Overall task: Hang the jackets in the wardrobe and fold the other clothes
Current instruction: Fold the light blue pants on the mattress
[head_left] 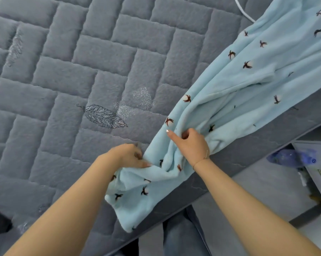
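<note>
While the pale blue garment [229, 93] (fleecy, printed with small dark birds) lies bunched along the bed [67, 74] edge | head view: left hand [130, 156] pinches a fold near its lower end | right hand [191, 143] clutches gathered fabric just beside, forefinger extended | white cord [243, 11] at top.

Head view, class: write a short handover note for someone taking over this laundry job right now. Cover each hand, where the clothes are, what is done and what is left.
Left hand: pinches the near edge of the light blue garment.
Right hand: grip bunched on the cloth, forefinger straight.
Garment: crumpled, stretched across the grey bed cover, its near end hanging over the bed edge.
Done: nothing folded yet.
Left: spread it flat and fold it. No wardrobe or jackets in view.
</note>
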The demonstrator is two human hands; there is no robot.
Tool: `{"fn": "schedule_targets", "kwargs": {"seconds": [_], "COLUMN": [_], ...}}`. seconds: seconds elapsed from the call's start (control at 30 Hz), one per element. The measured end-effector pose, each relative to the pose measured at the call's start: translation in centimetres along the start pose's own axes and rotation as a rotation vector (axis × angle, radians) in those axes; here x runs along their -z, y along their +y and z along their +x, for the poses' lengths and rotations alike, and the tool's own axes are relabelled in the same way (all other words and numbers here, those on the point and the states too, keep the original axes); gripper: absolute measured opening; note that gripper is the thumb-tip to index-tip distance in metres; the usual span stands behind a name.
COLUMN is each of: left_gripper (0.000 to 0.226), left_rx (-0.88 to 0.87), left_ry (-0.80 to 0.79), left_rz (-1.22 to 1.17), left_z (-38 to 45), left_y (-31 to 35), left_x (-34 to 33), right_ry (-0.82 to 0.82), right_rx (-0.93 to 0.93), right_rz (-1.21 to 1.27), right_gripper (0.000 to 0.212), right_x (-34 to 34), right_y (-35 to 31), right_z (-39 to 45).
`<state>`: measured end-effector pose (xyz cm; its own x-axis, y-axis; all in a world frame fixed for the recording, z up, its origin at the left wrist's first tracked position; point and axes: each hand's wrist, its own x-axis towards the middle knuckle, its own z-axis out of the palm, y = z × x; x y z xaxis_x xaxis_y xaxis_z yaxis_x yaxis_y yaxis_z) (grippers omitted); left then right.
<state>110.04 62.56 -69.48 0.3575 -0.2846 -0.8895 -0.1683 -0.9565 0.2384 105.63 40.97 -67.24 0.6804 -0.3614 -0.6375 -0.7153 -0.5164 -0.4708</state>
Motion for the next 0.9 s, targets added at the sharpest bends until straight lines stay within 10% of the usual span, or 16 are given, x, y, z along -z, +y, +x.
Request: {"fn": "schedule_targets", "kwargs": {"seconds": [0.1, 0.23, 0.37, 0.43, 0.6, 0.77, 0.9], "left_gripper": [0.043, 0.028, 0.021, 0.028, 0.094, 0.076, 0.065], "left_rx": [-0.094, -0.086, -0.023, 0.065, 0.316, 0.476, 0.362], "left_ry": [0.081, 0.184, 0.800, 0.825, 0.226, 0.581, 0.527], "left_rz": [0.044, -0.395, -0.523, -0.490, -0.244, -0.726, -0.955], "left_z": [-1.1, -5.0, -9.7, -10.1, -7.1, -4.5, -4.4], "left_y": [0.4, 0.2, -3.5, -6.4, -12.8, -17.6, -18.9], "left_x": [-1.5, 0.9, 5.6, 7.9, 7.5, 4.0, 2.2], "right_ry": [0.041, 0.070, 0.016, -0.032, -0.110, -0.133, -0.151], "right_rx": [-0.008, -0.157, -0.075, -0.106, -0.540, -0.526, -0.525], "right_rz": [0.113, 0.977, 1.439, 1.425, 1.161, 1.096, 1.111], "right_gripper": [0.029, 0.016, 0.012, 0.012, 0.010, 0.030, 0.042], "right_x": [-1.5, -1.6, -1.8, -3.2, -9.5, -12.1, -14.3], "right_y": [-0.4, -2.1, -3.3, -3.9, -4.3, -4.9, -7.3], "right_z": [-0.6, -2.1, -3.8, -4.7, -5.9, -5.8, -5.4]}}
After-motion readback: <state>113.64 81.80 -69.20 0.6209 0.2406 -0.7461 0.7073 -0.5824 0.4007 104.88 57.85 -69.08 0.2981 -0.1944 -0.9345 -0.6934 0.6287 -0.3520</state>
